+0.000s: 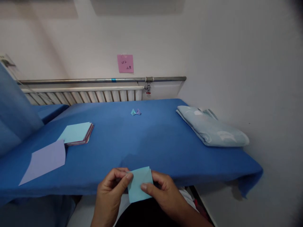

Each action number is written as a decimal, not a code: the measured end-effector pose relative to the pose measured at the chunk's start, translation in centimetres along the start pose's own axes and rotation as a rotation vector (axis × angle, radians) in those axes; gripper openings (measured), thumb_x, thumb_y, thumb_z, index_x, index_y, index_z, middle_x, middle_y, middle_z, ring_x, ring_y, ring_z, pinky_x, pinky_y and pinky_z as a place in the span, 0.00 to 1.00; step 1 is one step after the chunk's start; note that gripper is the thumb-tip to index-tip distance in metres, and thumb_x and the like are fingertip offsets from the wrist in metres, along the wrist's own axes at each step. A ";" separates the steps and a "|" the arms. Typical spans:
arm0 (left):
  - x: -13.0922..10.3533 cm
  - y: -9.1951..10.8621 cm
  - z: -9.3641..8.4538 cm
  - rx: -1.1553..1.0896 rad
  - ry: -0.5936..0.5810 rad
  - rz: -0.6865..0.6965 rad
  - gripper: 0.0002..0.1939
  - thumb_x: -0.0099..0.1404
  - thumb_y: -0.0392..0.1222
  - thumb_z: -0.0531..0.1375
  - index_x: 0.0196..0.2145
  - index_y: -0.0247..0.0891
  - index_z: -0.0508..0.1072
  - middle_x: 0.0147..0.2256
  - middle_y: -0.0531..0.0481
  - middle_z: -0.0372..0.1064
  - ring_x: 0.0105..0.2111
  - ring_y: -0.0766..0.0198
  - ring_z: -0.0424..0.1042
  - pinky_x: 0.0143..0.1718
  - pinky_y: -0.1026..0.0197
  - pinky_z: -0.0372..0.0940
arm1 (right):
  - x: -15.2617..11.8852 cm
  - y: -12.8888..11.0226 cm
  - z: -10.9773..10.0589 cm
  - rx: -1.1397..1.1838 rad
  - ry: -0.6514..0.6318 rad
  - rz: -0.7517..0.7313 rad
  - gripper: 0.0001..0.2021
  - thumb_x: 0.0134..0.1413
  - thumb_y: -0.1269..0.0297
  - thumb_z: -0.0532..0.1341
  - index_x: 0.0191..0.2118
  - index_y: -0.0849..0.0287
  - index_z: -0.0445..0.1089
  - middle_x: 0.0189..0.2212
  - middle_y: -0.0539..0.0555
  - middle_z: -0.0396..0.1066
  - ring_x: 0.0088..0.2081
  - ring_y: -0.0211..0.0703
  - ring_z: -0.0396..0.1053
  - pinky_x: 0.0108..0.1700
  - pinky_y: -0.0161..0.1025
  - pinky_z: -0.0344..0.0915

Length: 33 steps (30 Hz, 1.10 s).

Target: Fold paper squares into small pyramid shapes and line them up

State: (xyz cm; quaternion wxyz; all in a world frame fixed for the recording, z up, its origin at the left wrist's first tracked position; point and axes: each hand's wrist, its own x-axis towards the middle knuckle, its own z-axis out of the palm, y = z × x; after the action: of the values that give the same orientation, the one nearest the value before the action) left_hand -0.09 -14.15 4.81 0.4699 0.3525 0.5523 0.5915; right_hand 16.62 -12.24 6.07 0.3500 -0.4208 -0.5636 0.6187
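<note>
Between my hands, just off the table's front edge, is a small light-blue square of folded paper [138,186] with faint creases. My left hand [111,187] pinches its upper left corner between thumb and fingers. From the other side, my right hand [165,192] grips it, thumb flat on the front and fingers behind. Farther back on the blue cloth lies a small folded paper piece [135,112], part turquoise and part purple. A stack of coloured paper [74,132], light blue on top, sits to the left. Beside it rests a loose lavender sheet [48,159].
A blue cloth [113,135] covers the table and hangs over its front edge. On the right lies a folded pale-green blanket [213,127]. A radiator [94,94] and a pipe [85,81] run along the wall, under a pink note [125,64].
</note>
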 end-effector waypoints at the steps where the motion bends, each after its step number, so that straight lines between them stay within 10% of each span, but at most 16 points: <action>1: 0.0 0.0 0.1 -0.003 0.005 -0.003 0.14 0.46 0.48 0.70 0.19 0.37 0.72 0.30 0.51 0.71 0.31 0.64 0.68 0.32 0.66 0.65 | 0.0 0.0 0.0 0.014 -0.002 0.007 0.09 0.47 0.60 0.63 0.33 0.58 0.76 0.30 0.52 0.73 0.35 0.45 0.67 0.39 0.39 0.64; 14: -0.1 -0.1 0.5 -0.042 -0.016 -0.065 0.13 0.47 0.44 0.70 0.27 0.40 0.70 0.25 0.56 0.69 0.28 0.67 0.68 0.31 0.67 0.64 | 0.4 0.0 -0.1 0.171 0.038 0.114 0.10 0.46 0.57 0.63 0.28 0.60 0.71 0.21 0.47 0.62 0.23 0.34 0.56 0.26 0.33 0.54; 18: 0.3 0.6 0.1 0.066 -0.198 -0.153 0.18 0.50 0.45 0.69 0.39 0.42 0.72 0.25 0.57 0.68 0.27 0.67 0.67 0.31 0.66 0.62 | 0.3 -0.1 -0.2 0.127 0.018 0.130 0.10 0.46 0.57 0.63 0.26 0.59 0.68 0.20 0.46 0.61 0.23 0.34 0.56 0.26 0.32 0.53; 24: 0.2 1.9 -0.1 0.295 -0.557 -0.252 0.14 0.54 0.48 0.64 0.19 0.37 0.69 0.19 0.57 0.61 0.22 0.68 0.60 0.26 0.66 0.55 | 0.5 0.5 -0.1 0.030 -0.025 0.145 0.12 0.47 0.58 0.61 0.22 0.58 0.62 0.18 0.45 0.57 0.21 0.33 0.54 0.24 0.32 0.50; 33: 0.3 0.8 0.3 0.097 -0.373 -0.331 0.16 0.51 0.48 0.66 0.17 0.37 0.66 0.17 0.57 0.62 0.20 0.70 0.60 0.26 0.66 0.55 | 0.8 0.0 -0.9 0.128 -0.001 0.134 0.16 0.51 0.49 0.57 0.26 0.59 0.64 0.22 0.48 0.61 0.26 0.36 0.58 0.30 0.34 0.55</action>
State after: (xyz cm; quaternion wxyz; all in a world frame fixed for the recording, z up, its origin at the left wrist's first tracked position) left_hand -0.02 -13.74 5.65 0.6368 0.3824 0.5340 0.4037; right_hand 17.14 -11.19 5.97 0.3336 -0.4340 -0.4935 0.6759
